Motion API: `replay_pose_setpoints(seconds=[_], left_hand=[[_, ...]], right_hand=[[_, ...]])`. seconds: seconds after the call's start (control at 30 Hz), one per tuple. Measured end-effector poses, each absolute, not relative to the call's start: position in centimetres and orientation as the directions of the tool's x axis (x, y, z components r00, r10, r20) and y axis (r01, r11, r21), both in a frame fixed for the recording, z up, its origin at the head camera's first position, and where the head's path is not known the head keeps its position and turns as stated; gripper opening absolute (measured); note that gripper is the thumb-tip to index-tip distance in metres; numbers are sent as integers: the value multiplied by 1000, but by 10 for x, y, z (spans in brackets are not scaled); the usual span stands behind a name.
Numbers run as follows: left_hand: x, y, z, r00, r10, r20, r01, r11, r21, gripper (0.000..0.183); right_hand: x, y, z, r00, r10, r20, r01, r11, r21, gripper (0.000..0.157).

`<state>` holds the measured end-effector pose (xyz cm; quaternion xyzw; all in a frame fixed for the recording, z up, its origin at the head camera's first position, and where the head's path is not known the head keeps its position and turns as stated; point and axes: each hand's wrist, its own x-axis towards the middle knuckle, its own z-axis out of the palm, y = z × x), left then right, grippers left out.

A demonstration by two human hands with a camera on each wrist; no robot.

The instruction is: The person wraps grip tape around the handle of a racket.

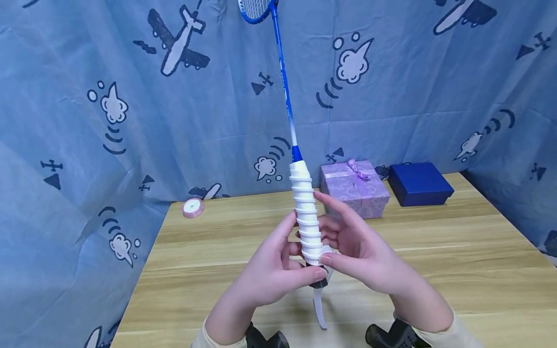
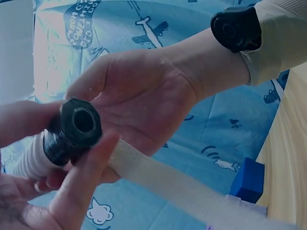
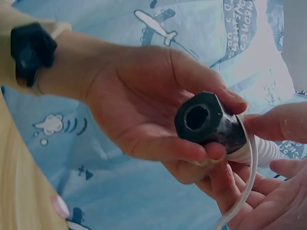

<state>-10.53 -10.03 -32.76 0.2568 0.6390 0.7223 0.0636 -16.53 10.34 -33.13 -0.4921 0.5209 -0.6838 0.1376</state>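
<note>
A blue badminton racket (image 1: 285,87) stands upright, its head partly cut off at the top. White grip tape (image 1: 307,212) spirals around its handle in ridged turns. Below the wrap the black butt end (image 3: 225,127) is bare. My left hand (image 1: 278,266) grips the lower handle, thumb on the black butt. My right hand (image 1: 361,246) has its thumb pressed at the wrap's lower edge, where the tape comes away, and a forefinger touching the handle higher up. A loose tape tail (image 2: 177,184) hangs below the butt; its exact path behind the fingers is partly hidden.
At the back right of the wooden table (image 1: 209,275) stand a purple gift box (image 1: 357,188) with a bow and a dark blue box (image 1: 419,183). A pink-edged ribbon roll (image 1: 193,208) lies at the back left. A blue printed curtain (image 1: 217,111) hangs behind.
</note>
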Motion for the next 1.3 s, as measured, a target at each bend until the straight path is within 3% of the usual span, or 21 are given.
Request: replay_pose_setpoints(seconds=[0.23, 0.47, 0.57, 0.73, 0.87, 1.0, 1.3], left_hand=[[-109, -102, -333, -789, 487, 373, 253, -297, 921, 83], [-105, -98, -330, -886, 352, 302, 315, -20, 949, 89], [-105, -95, -329, -904, 321, 282, 304, 22, 952, 89], [-104, -94, -329, -910, 320, 264, 269, -29, 963, 89], [-105, -95, -331, -902, 313, 297, 289, -73, 955, 89], [-106, -96, -333, -863, 337, 375, 344, -152, 927, 85], [-109, -99, -334, -772, 451, 447, 359, -270, 893, 80]], right_hand=[[-163, 101, -330, -493, -715, 496, -226, -446, -866, 95], [-160, 99, -330, -587, -659, 470, -361, -306, -881, 96], [-159, 99, -330, -612, -643, 461, -390, -262, -883, 95], [-156, 98, -330, -630, -642, 437, -377, -240, -895, 93], [-157, 96, -331, -587, -654, 478, -373, -305, -876, 85], [-158, 96, -333, -561, -669, 488, -344, -348, -872, 80], [-156, 101, -329, -551, -695, 462, -280, -368, -887, 85]])
